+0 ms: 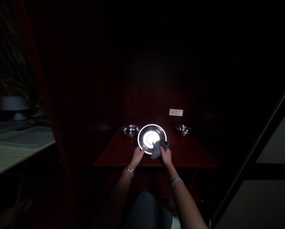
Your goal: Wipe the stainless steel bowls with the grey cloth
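A shiny round steel plate [148, 133] lies on a dark red table [195, 156], glaring under a light. My left hand [137, 155] grips the plate's near left rim, fingers curled on its edge. My right hand [165, 155] is closed on a grey cloth [157, 149] that rests on the plate's near right part. A beaded bracelet sits on my left wrist and a light blue band on my right wrist.
Two smaller steel bowls stand on the table: one [129, 130] left of the plate, one [183, 129] to its right. A white socket plate [176, 112] is on the dark back wall. A pale counter [18, 143] with a white lamp [13, 106] lies far left.
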Demonstrator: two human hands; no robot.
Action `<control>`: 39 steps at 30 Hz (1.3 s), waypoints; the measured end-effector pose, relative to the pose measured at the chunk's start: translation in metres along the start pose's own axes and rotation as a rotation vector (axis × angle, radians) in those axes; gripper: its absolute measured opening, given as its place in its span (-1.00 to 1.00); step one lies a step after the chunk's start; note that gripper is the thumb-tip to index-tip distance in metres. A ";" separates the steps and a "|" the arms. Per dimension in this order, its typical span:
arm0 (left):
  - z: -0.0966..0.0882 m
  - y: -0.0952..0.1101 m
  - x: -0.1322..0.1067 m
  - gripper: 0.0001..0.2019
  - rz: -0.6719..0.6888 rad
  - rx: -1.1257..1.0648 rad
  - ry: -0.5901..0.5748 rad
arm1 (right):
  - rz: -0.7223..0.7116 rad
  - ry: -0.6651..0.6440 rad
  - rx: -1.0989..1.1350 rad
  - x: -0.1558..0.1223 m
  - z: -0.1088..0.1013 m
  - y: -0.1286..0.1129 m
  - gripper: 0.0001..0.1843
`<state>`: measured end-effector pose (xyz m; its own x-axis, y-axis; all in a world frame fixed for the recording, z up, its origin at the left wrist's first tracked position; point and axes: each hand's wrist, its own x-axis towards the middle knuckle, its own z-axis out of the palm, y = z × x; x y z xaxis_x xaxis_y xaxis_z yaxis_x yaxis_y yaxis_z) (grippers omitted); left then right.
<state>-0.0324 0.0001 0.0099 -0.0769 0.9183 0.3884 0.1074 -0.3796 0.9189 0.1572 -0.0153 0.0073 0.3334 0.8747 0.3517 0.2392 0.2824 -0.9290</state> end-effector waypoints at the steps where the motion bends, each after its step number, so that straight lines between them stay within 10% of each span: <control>1: 0.000 -0.001 0.000 -0.66 0.001 -0.002 0.001 | 0.000 0.001 0.000 0.000 0.000 0.000 -0.55; 39: 0.001 -0.002 0.001 -0.60 -0.005 -0.044 -0.010 | -0.003 0.001 0.006 -0.001 -0.001 -0.002 -0.54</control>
<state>-0.0321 0.0022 0.0083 -0.0673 0.9211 0.3834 0.0630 -0.3795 0.9230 0.1570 -0.0172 0.0088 0.3334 0.8736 0.3545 0.2351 0.2872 -0.9286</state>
